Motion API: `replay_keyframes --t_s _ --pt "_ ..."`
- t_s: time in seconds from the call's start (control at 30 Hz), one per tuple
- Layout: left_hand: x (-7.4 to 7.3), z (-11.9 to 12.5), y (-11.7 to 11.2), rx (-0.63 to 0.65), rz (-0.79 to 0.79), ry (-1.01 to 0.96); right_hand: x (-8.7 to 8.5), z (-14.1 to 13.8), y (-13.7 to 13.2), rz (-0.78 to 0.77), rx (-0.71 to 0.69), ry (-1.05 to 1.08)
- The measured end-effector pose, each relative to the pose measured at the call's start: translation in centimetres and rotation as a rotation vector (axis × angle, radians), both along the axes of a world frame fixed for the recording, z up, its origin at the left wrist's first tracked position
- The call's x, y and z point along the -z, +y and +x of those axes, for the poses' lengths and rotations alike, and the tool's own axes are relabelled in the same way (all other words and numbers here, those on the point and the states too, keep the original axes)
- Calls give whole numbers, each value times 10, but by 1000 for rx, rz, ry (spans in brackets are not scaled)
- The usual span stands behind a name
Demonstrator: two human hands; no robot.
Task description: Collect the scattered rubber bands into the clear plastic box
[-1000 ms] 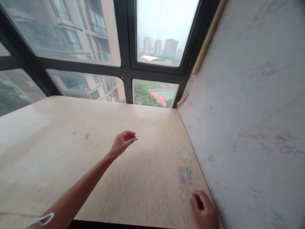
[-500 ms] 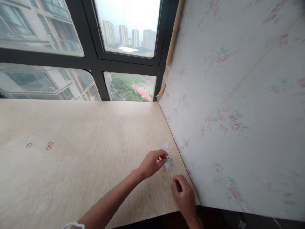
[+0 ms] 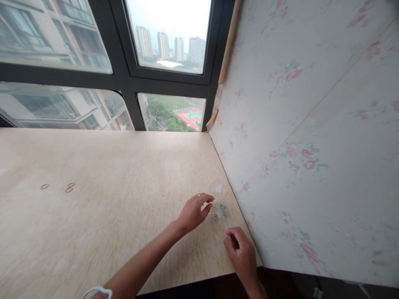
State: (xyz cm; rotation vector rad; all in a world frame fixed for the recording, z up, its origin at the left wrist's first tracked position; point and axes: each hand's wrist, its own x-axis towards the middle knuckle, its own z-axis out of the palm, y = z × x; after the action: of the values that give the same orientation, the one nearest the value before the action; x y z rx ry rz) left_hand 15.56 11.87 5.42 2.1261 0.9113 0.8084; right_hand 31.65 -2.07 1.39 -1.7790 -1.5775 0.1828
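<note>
My left hand (image 3: 193, 211) reaches across the pale wooden table (image 3: 118, 216) with its fingers pinched together. A small pale rubber band (image 3: 198, 194) shows at the top of those fingers. The fingertips are at the edge of a small clear box (image 3: 220, 211) that holds several coloured rubber bands. Its clear lid (image 3: 218, 188) lies just behind it, against the wall. My right hand (image 3: 241, 254) rests near the table's front right corner, a little in front of the box. Its fingers are curled in, and whatever is inside them is hidden.
Three small rubber bands (image 3: 67, 188) lie loose on the table's left side. A floral-papered wall (image 3: 296, 158) runs along the table's right edge. A black-framed window (image 3: 124, 79) closes off the back. The table's front edge is near my right wrist.
My left hand has come from the middle of the table to the clear box at the right, carrying the small band. My view swung right. The right hand has stayed near the corner.
</note>
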Motion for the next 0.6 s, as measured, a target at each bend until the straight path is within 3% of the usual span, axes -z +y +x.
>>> replay_keyframes --t_s 0.23,0.33,0.4,0.6 --pt "11 -70 -21 -93 -6 96 1 3 -5 40 -45 140" --pt "16 -102 -36 -163 -19 192 -4 -10 -1 47 -39 234" --pt "20 -121 -48 -210 -39 244 -14 -30 6 34 -111 256" --pt "36 -164 -86 -387 -26 198 -56 -123 59 47 -550 290"
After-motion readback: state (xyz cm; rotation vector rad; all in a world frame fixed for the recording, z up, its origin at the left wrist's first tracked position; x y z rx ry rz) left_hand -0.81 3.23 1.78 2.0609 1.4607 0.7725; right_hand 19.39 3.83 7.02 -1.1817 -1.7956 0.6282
